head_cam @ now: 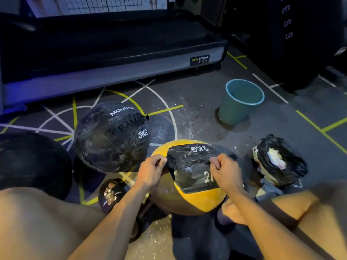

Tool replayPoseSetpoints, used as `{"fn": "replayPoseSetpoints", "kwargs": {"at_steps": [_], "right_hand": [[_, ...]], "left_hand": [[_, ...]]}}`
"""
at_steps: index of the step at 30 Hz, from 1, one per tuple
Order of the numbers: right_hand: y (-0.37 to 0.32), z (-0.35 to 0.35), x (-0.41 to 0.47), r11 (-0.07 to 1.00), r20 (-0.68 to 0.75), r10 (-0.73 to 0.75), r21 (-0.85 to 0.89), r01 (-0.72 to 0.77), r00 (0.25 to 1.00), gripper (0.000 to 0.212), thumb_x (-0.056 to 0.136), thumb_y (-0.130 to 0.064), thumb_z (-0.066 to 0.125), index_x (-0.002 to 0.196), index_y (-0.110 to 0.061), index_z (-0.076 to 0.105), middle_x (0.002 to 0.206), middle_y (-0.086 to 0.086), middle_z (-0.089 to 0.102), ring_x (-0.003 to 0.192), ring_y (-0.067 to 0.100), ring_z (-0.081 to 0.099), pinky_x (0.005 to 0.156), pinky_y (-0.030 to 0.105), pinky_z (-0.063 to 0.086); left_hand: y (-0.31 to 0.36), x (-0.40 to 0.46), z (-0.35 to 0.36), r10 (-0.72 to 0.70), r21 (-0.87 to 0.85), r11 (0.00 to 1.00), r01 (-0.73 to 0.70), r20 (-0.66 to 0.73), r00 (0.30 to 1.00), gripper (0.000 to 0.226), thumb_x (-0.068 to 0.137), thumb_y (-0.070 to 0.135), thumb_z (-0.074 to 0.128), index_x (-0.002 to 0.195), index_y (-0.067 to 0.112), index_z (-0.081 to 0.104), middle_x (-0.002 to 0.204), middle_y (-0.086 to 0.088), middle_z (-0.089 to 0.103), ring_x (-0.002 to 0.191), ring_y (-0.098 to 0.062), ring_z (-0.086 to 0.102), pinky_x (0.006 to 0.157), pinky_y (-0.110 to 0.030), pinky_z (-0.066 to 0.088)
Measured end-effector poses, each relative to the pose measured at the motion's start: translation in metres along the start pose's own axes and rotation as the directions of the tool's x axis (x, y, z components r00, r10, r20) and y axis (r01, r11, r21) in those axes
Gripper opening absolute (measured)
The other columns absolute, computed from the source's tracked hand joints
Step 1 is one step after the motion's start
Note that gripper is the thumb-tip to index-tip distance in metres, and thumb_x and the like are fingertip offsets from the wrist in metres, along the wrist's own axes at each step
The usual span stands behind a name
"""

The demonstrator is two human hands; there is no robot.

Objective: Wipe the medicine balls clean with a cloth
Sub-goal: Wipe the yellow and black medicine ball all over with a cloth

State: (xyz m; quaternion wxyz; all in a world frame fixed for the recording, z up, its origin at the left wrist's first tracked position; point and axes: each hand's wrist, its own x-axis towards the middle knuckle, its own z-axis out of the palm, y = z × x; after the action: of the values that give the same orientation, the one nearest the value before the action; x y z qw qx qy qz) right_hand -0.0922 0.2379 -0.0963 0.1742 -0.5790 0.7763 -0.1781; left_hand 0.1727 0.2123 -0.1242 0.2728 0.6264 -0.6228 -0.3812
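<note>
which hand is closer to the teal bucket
Right. The right hand sits on the yellow ball's right side, below the teal bucket; the left hand is further left.

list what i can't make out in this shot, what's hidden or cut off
- Cloth: dark against the yellow ball's black panel, so its outline is unclear, head view.
- Second "2KG" mark: partly covered by the right hand.
- Left hand: fingertips curl out of sight.
- Bucket: contents too dim.
- Bag: contents unclear.
- Dark round shape: cut off at the left edge.
</note>
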Motion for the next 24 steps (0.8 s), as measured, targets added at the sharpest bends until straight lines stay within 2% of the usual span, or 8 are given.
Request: {"fn": "replayPoseSetpoints", "kwargs": {"at_steps": [4,7,10,12,15,17,20,24], "right_hand": [[0.004,0.005,0.017,1.0,-0.038,-0.002,0.023,0.003,0.999,0.042,0.1,-0.034,0.059,0.065,-0.028,0.037,0.074,0.001,0.066,0.07,0.026,0.063,0.06,0.032,0.038],[0.007,0.011,0.028,1.0,-0.043,-0.011,0.017,0.012,0.999,0.031,0.101,-0.035,0.058,0.073,-0.024,0.053,0.086,0.001,0.073,0.071,0.021,0.063,0.059,0.03,0.038],[-0.002,0.004,0.031,0.999,-0.035,0.015,0.052,-0.013,0.999,0.02,0.1,-0.03,0.059,0.085,-0.021,0.068,0.096,-0.008,0.075,0.065,0.002,0.052,0.054,0.021,0.034],[-0.015,0.001,0.028,0.982,-0.057,-0.009,0.189,0.019,0.998,0.012,0.096,-0.023,0.061,0.086,-0.027,0.068,0.096,-0.015,0.074,0.071,0.001,0.058,0.061,0.023,0.045],[-0.043,0.014,0.021,0.948,-0.094,-0.189,0.244,0.206,0.978,0.008,0.092,-0.024,0.066,0.097,-0.029,0.07,0.094,-0.015,0.07,0.086,0.008,0.065,0.075,0.033,0.053],[-0.058,0.03,0.021,0.919,-0.076,-0.332,0.2,0.341,0.94,0.011,0.094,-0.025,0.067,0.103,-0.03,0.069,0.101,-0.015,0.067,0.095,0.009,0.063,0.078,0.033,0.052],[-0.07,0.048,0.017,0.858,-0.02,-0.513,0.023,0.513,0.858,0.017,0.091,-0.017,0.06,0.105,-0.021,0.069,0.103,-0.003,0.062,0.098,0.021,0.056,0.082,0.037,0.049],[-0.044,0.05,0.003,0.592,0.085,-0.788,-0.169,0.788,0.61,0.02,0.081,-0.018,0.048,0.094,-0.015,0.063,0.1,0.003,0.061,0.091,0.021,0.047,0.079,0.036,0.047]], "left_hand": [[-0.01,-0.005,0.008,0.072,0.082,0.995,-0.061,-0.138,0.988,0.032,0.102,0.033,0.057,0.097,0.008,0.077,0.101,-0.003,0.074,0.096,-0.024,0.066,0.079,-0.03,0.042],[-0.023,-0.01,0.012,0.008,0.039,0.999,-0.001,-0.16,0.987,0.03,0.102,0.037,0.06,0.107,0.014,0.078,0.113,0.003,0.074,0.109,-0.022,0.067,0.089,-0.03,0.046],[-0.027,-0.008,0.015,-0.067,-0.004,0.998,0.067,-0.169,0.983,0.025,0.101,0.037,0.064,0.112,0.02,0.079,0.122,0.003,0.074,0.118,-0.02,0.066,0.094,-0.031,0.047],[-0.024,-0.008,0.017,-0.094,-0.041,0.995,0.088,-0.172,0.981,0.027,0.1,0.041,0.065,0.111,0.022,0.079,0.122,0.006,0.074,0.117,-0.017,0.066,0.089,-0.026,0.044],[-0.016,-0.009,0.021,-0.086,-0.075,0.994,0.074,-0.166,0.982,0.02,0.099,0.035,0.067,0.105,0.022,0.081,0.113,0.013,0.073,0.111,-0.012,0.065,0.084,-0.013,0.039],[-0.009,-0.009,0.025,-0.061,-0.079,0.996,0.049,-0.157,0.986,0.018,0.099,0.031,0.067,0.105,0.02,0.081,0.11,0.014,0.071,0.107,-0.008,0.063,0.081,0.0,0.034],[-0.004,-0.006,0.028,-0.078,-0.064,0.996,0.068,-0.168,0.983,0.02,0.1,0.031,0.066,0.109,0.02,0.08,0.116,0.007,0.074,0.105,-0.006,0.061,0.078,-0.01,0.036],[-0.007,-0.001,0.031,-0.103,-0.029,0.995,0.099,-0.163,0.981,0.022,0.101,0.032,0.065,0.112,0.02,0.079,0.121,0.005,0.074,0.115,-0.015,0.065,0.085,-0.019,0.037]]}}
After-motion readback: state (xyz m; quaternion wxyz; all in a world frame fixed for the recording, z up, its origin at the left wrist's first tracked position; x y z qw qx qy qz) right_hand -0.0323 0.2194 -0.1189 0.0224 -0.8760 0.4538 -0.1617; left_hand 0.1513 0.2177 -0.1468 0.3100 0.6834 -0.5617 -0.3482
